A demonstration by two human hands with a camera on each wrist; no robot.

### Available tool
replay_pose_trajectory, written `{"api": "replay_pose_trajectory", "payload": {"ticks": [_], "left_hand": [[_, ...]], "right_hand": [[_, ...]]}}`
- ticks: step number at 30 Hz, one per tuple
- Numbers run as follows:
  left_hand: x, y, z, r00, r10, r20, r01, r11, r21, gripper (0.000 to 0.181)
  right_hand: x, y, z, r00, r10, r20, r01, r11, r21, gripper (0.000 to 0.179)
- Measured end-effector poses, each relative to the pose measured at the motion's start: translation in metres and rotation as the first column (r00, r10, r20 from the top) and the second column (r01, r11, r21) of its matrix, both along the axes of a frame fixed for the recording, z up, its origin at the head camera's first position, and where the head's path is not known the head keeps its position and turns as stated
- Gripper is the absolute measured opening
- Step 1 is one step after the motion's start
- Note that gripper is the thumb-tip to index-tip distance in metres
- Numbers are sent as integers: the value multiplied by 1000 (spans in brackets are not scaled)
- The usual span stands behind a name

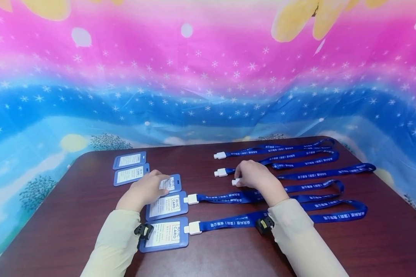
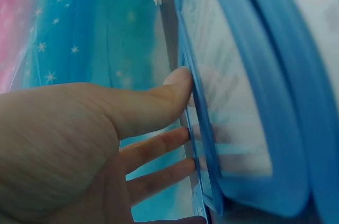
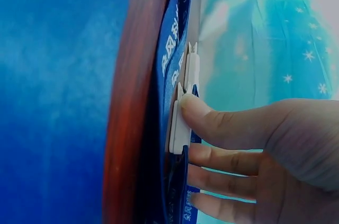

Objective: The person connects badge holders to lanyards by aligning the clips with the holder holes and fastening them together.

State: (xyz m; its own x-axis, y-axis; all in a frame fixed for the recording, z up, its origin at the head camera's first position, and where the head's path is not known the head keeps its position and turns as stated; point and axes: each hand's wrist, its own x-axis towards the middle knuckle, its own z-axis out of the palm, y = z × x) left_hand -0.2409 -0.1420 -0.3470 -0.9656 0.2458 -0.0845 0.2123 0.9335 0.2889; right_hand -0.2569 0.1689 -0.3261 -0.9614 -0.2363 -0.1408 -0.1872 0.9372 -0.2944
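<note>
My left hand [image 1: 143,191] grips a blue ID badge holder [image 1: 175,184], the middle one in the left-hand column, with thumb and fingers at its long edges. Its left part is hidden under the hand. In the left wrist view the thumb presses the rim of this card holder [image 2: 203,110]. To the right, my right hand [image 1: 258,181] pinches the white plastic clip [image 1: 235,182] of a blue lanyard [image 1: 327,172]. That clip [image 3: 180,128] shows under the thumb in the right wrist view. A gap of table lies between clip and badge holder.
Nearer me, two badge holders [image 1: 167,206] [image 1: 164,234] have lanyards [image 1: 225,197] [image 1: 228,223] at their right ends. Farther back lie two holders [image 1: 129,160] [image 1: 124,175] without lanyards, and two loose lanyards [image 1: 274,147] [image 1: 305,163]. A printed curtain [image 1: 208,77] hangs behind the dark table [image 1: 72,231].
</note>
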Motion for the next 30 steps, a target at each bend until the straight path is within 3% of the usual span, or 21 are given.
{"api": "replay_pose_trajectory", "payload": {"ticks": [7,13,20,30], "left_hand": [[0,-3,-1,1000,7,3,-7,999,50,48],[2,-1,-3,1000,15,10,-16,997,80,49],[3,3,-3,1000,20,4,-20,998,67,49],[1,4,-2,1000,4,0,-4,999,44,50]], "right_hand": [[2,-11,0,999,37,-4,-37,999,-21,24],[4,-25,-3,997,77,-19,-76,997,17,9],[11,-40,-5,995,71,-76,-68,997,45,9],[-4,-62,-5,993,66,-97,-54,991,125,11]]}}
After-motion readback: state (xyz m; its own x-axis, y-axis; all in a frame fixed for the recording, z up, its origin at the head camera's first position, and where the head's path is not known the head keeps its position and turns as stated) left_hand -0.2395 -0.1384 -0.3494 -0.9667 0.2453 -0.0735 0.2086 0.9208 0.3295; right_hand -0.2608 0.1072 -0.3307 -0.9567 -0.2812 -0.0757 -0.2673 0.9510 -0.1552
